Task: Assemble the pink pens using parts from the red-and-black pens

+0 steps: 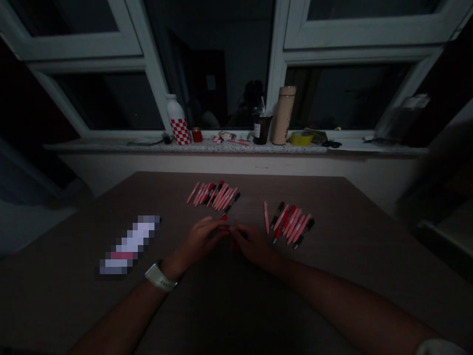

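Two bare hands meet over a dark brown table in a dimly lit room, seen from the wearer's own head. The left hand comes in with a pale-strapped watch on its wrist; the right hand comes from the other side. Both have their fingers bent inward and their fingertips close together, with something red showing at them (blurred and mostly covered, so I cannot tell which hand pinches it).

Beyond the hands lie two loose groups of pens, mostly pink with some red and black. The left group is just past the left hand; the right group is near the right hand, with one pink pen slightly apart at its left edge. On the table's left side is a pale, slim object, blurred into squares.

Behind the table, a speckled windowsill holds a red-checked white bottle, a dark cup with a straw, a tan flask and a yellow roll, beneath white-framed dark windows.
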A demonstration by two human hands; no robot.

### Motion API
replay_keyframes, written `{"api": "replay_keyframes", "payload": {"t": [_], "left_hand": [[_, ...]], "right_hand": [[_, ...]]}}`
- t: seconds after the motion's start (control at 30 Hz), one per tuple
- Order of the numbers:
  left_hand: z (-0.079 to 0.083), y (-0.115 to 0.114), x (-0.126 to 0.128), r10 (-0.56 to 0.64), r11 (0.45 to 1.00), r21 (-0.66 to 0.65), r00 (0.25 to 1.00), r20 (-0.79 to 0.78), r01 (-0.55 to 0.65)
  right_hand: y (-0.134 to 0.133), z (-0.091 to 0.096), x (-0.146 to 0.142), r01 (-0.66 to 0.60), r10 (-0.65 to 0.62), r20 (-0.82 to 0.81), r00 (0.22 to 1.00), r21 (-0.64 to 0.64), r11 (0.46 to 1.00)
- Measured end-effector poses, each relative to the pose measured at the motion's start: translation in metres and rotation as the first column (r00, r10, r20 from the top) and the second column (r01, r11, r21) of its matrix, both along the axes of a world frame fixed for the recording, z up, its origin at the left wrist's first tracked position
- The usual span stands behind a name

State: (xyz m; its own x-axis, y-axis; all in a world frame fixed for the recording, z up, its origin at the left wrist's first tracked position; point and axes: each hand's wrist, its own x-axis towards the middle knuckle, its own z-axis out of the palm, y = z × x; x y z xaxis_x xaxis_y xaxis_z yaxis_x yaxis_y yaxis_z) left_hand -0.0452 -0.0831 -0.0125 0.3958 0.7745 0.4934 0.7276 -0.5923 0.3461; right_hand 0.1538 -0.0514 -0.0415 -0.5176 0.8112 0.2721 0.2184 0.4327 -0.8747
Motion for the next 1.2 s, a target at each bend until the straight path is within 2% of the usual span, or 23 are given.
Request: {"api": "replay_keyframes", "payload": {"t": [0.23,0.53,0.83,1.2], "left_hand": [[0.0003,0.0005,0.0017,-0.003,1.000,0.006,0.999,-0.034,0.003],[0.0035,-0.0008,0.0033,0.042,0.999,0.025,0.999,0.011,-0.043],[0.0051,-0.0001,0.0026,0.057,0.993,0.097,0.997,0.058,-0.062],[0.0062,-0.0012,0.0040,0.023,0.996,0.081,0.999,0.032,-0.025]], "right_hand": [[0.0011,-0.0014,-0.0008,0.038,-0.038,0.021,0.999,0.006,0.999],[0.0011,0.0005,-0.0003,0.034,-0.034,0.032,0.999,-0.010,0.999],[0.0020,-0.0023,0.0000,-0.045,0.045,0.016,0.999,-0.012,0.999],[-0.0005,0.0007,0.0008,-0.091,0.086,0.107,0.991,0.040,0.995]]}}
